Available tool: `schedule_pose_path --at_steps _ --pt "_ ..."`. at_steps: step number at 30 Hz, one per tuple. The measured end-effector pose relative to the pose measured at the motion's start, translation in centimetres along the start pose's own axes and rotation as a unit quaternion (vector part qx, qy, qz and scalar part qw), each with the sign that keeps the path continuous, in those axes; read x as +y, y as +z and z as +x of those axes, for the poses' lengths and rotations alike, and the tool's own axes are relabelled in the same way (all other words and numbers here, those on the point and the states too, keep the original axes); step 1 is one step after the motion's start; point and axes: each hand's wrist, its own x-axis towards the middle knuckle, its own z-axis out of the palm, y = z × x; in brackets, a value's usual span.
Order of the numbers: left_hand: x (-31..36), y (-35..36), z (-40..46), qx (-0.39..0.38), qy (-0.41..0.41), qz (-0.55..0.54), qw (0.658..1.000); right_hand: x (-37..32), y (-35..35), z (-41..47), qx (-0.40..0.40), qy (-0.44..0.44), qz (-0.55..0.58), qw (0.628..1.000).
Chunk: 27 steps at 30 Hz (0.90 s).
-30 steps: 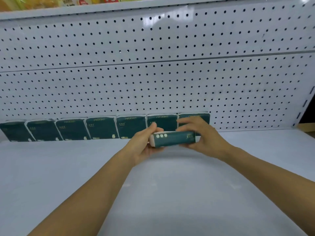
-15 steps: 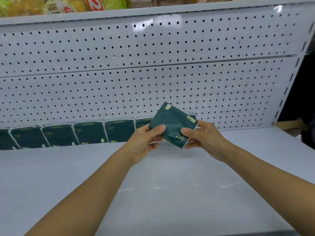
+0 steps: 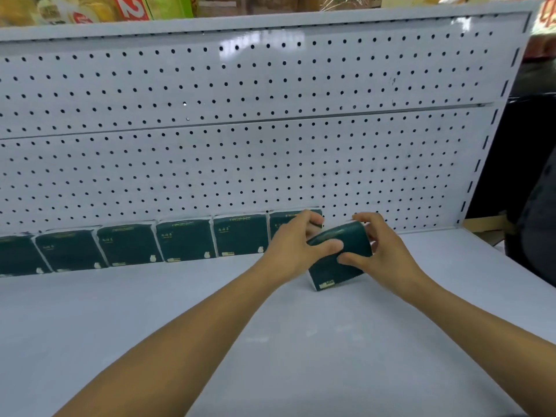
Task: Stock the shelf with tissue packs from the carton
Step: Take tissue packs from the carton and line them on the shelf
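Observation:
A dark green tissue pack [image 3: 337, 266] stands tilted on the white shelf [image 3: 150, 326], its lower edge touching the shelf. My left hand [image 3: 294, 248] grips its left side with thumb on the front. My right hand [image 3: 379, 251] holds its right side, fingers curled over the top. Behind, a row of several matching tissue packs [image 3: 183, 240] leans against the perforated back panel [image 3: 240, 164]. The held pack sits just right of the row's last pack [image 3: 281, 221], which my left hand partly hides. The carton is out of view.
An upper shelf [image 3: 210, 22] carries colourful packaged goods. The shelf's right upright [image 3: 481, 152] ends the bay; a dark area and a cardboard edge [image 3: 490, 224] lie beyond it. Bare shelf surface stretches in front of the row.
The pack has been turned from a raised, face-on hold and lowered until its bottom edge meets the shelf to the right of the row. Both hands moved down and right with it.

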Motion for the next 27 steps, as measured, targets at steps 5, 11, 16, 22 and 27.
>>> schedule_pose_path --at_steps 5,11,16,22,27 --pt "-5.8 0.5 1.6 0.166 0.100 0.306 0.932 4.6 -3.0 2.3 0.069 0.055 0.081 0.993" --pt "-10.4 0.4 3.8 0.168 0.116 0.475 0.856 6.3 -1.7 5.9 0.121 0.053 0.046 0.990" --pt "-10.5 0.4 4.7 0.182 0.135 0.495 0.839 7.1 -0.3 7.4 0.139 0.030 0.004 0.990" --pt "-10.7 0.6 5.1 0.191 0.127 0.510 0.829 7.1 0.3 8.1 0.143 0.002 -0.045 0.989" --pt "-10.3 0.5 5.3 0.187 0.117 0.523 0.823 7.2 0.4 8.3 0.135 0.012 -0.056 0.989"
